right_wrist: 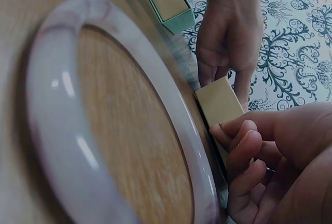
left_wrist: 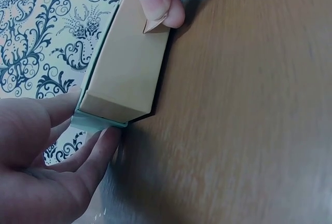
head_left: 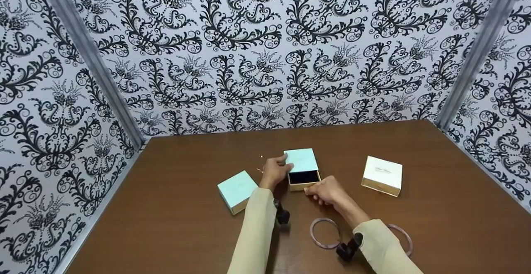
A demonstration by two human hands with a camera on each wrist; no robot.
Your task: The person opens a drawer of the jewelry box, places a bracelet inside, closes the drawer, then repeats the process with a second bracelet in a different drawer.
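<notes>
Near the middle of the table, a mint drawer box [head_left: 300,160] is partly pulled out, its gold drawer [left_wrist: 124,60] showing a dark interior in the head view. My left hand [head_left: 274,171] grips the mint sleeve from its left side, fingers along the edge. With thumb and finger, my right hand [head_left: 330,191] pinches the small pull tab [left_wrist: 154,25] on the drawer's front. Close below the right hand lies a pale, purple-streaked bangle [right_wrist: 49,99], large in the right wrist view.
A second mint box [head_left: 237,187] stands left of the left forearm. To the right is a white box [head_left: 382,170] with gold sides. Another bangle [head_left: 410,243] is partly hidden by the right sleeve. Tiny shiny items, too small to tell, lie beside the left hand. Patterned walls enclose the table.
</notes>
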